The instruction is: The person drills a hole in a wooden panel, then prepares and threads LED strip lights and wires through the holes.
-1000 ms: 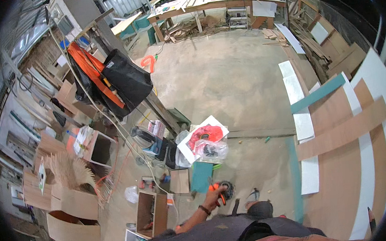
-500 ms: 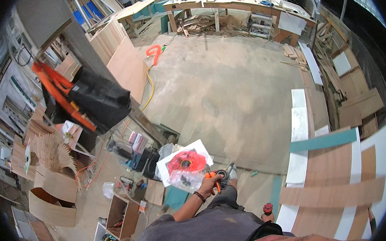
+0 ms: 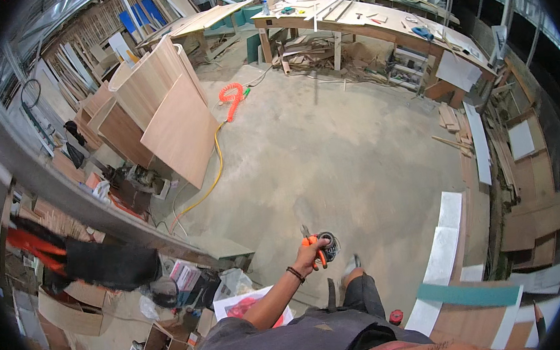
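Lower centre of the frame, our left hand (image 3: 306, 255) is partly closed, fingers curled around orange-handled pliers (image 3: 310, 241) and a dark round coil (image 3: 330, 247). We note the pliers' nose pointing up and the coil sitting on the right side of the grip, touching hand and tool; both are clear of the floor (image 3: 351, 163). A dark bracelet (image 3: 296, 274) rings the wrist. Right hand: out of our sight, so we cannot tell its grip. Nearby, bottom edge, right of the trouser leg (image 3: 363, 297), we make out part of a red tool (image 3: 396, 316), mostly hidden.

Beneath our left forearm lies a white sheet with a red shape (image 3: 221, 307), partly covered. Lower left: a black bag (image 3: 109, 262). Upper left: a leaning wood panel (image 3: 181, 133); just right of it, a yellow hose (image 3: 216, 147) and an orange coiled hose (image 3: 226, 90). Upper right: a long workbench (image 3: 288, 22). Lower right: a teal strip (image 3: 470, 293) across pale boards.
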Tool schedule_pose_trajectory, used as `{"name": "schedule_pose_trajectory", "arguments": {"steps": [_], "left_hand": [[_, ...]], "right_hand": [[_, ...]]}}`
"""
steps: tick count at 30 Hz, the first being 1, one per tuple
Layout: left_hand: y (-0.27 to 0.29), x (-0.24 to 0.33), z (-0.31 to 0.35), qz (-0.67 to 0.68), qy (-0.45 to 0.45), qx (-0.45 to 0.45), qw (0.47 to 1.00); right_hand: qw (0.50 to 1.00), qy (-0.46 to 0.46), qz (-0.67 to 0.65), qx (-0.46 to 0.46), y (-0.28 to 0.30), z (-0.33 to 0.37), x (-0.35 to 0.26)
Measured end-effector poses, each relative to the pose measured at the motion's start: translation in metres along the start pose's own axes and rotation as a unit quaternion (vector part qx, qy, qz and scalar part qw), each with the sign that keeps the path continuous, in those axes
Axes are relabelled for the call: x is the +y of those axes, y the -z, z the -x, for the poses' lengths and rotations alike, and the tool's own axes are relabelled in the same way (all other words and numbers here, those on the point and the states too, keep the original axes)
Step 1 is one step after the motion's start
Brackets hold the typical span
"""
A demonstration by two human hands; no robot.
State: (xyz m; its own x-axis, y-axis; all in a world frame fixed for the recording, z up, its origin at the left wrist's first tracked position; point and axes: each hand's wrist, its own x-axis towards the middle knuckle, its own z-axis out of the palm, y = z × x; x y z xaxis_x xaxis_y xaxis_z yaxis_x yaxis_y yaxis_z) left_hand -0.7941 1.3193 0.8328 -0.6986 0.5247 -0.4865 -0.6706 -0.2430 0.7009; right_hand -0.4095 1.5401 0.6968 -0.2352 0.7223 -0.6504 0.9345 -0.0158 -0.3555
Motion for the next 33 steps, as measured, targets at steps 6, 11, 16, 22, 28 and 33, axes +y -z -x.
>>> {"name": "schedule_pose_trajectory", "arguments": {"steps": [6,11,16,22,28,33], "left_hand": [[0.009,0.068,-0.179,-0.004,0.009,0.157,0.988],[0.099,0.08,-0.243,-0.181,0.01,0.39,0.903],[0.161,0.1,-0.265,-0.365,0.183,0.442,0.799],[0.151,0.191,-0.347,-0.353,0.295,0.509,0.728],[0.222,0.299,-0.557,-0.199,0.257,0.445,0.834],[0.244,0.473,-0.737,-0.214,0.055,0.434,0.873]], "right_hand": [[0.996,0.02,0.074,-0.042,0.036,-0.156,-0.157],[0.98,0.093,0.156,-0.081,0.074,-0.266,-0.328],[0.987,0.147,0.039,-0.059,0.084,-0.372,-0.547],[0.958,0.247,0.14,-0.044,0.061,-0.481,-0.775],[0.97,0.124,0.175,-0.114,0.026,-0.507,-0.977],[0.963,0.167,0.184,-0.103,-0.032,-0.546,-1.096]]}}
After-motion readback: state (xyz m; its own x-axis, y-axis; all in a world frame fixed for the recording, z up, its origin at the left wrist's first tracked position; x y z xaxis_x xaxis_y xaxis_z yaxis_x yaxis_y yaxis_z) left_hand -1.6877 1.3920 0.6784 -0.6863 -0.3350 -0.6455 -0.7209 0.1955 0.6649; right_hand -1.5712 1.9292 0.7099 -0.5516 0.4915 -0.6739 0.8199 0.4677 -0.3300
